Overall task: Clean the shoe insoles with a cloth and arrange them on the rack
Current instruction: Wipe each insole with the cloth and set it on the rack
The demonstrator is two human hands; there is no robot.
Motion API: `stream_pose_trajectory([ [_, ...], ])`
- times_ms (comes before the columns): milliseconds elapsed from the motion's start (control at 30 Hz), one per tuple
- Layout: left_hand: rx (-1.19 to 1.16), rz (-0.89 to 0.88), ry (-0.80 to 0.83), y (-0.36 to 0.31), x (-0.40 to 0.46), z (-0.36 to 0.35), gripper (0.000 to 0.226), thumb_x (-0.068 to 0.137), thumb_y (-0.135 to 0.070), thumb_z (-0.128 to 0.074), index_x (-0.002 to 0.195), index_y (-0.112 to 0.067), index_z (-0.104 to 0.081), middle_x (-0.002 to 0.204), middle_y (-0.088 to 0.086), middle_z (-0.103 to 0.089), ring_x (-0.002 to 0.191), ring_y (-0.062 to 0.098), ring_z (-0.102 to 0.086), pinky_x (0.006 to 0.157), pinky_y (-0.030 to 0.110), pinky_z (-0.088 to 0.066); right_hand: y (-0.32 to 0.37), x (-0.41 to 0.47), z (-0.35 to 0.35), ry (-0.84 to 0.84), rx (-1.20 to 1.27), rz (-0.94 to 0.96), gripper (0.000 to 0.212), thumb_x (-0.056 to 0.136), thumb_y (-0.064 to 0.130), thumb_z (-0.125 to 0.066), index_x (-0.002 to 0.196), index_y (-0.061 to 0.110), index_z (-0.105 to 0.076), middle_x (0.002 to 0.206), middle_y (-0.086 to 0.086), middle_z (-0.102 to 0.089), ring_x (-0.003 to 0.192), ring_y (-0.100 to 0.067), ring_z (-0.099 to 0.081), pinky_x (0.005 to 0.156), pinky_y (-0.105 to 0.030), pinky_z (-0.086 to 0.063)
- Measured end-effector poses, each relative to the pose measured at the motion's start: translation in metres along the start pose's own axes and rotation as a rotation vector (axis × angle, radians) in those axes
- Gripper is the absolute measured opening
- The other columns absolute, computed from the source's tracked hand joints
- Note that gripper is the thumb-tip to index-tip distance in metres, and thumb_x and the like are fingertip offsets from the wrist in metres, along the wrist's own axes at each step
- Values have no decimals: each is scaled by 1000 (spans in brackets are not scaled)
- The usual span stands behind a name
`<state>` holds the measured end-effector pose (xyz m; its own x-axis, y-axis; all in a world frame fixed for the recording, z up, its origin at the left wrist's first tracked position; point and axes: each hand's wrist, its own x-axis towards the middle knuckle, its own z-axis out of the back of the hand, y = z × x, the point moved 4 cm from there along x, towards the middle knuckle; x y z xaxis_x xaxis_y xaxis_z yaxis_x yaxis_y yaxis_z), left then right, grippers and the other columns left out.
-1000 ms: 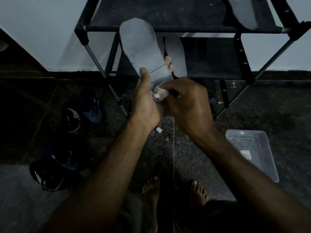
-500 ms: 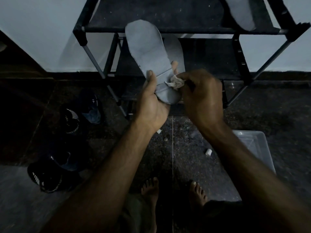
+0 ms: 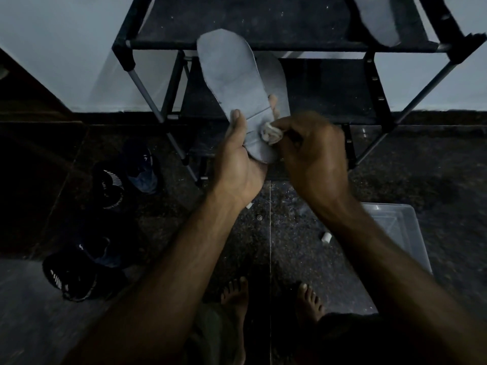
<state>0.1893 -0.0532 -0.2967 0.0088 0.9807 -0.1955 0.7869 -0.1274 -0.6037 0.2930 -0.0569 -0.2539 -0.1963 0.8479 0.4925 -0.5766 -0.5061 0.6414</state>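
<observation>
Altogether three insoles (image 3: 232, 83), one cloth (image 3: 270, 131).

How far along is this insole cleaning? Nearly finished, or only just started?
Partway, it seems. One insole already lies on the rack's top shelf, and another appears to sit on the shelf below. In hand: the left hand grips a grey insole by the heel while the right hand rubs it with a balled cloth. Left: racking this one. The shoes on the floor may hold more; I cannot tell.

Dim, bluish, perhaps slightly motion-blurred.
</observation>
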Motion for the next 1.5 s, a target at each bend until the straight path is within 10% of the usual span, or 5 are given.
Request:
stream_pose_trajectory([
  [333,127,39,-69,7,-3,4,62,104,-45,-19,146,-3,-36,130,19,-57,107,23,-63,84,36,-56,-10,0,-6,3,15,-58,12,88,6,-65,96,12,-74,89,-5,-71,79,-19,-64,67,-41,-53],
  [633,114,32,-43,7,-7,-3,55,105,-39,-22,144,-4,-38,142,16,-49,127,27,-51,106,41,-42,-26,2,0,2,467,-346,13,86,7,-71,99,8,-72,92,2,-73,84,-5,-70,72,-19,-55],
  [1000,119,110,-49,-3,-3,3,60,102,-49,-15,136,-8,-43,114,7,-65,96,16,-68,87,35,-56,-26,1,-2,220,497,-306,10,81,10,-76,91,10,-75,85,2,-75,79,-11,-71,73,-31,-59],
  [1333,124,70,-78,2,-8,0,68,101,-55,-17,145,-8,-39,137,6,-55,113,12,-61,90,28,-54,10,-8,-12,67,130,-80,14,85,10,-71,95,18,-76,91,8,-73,82,0,-61,75,-6,-43],
  [1500,91,89,-52,1,-8,0,68,101,-55,-12,139,-9,-43,108,4,-72,95,15,-70,77,31,-58,-4,1,-6,2,9,-64,10,87,19,-71,95,19,-77,87,9,-73,72,0,-62,70,-12,-48],
])
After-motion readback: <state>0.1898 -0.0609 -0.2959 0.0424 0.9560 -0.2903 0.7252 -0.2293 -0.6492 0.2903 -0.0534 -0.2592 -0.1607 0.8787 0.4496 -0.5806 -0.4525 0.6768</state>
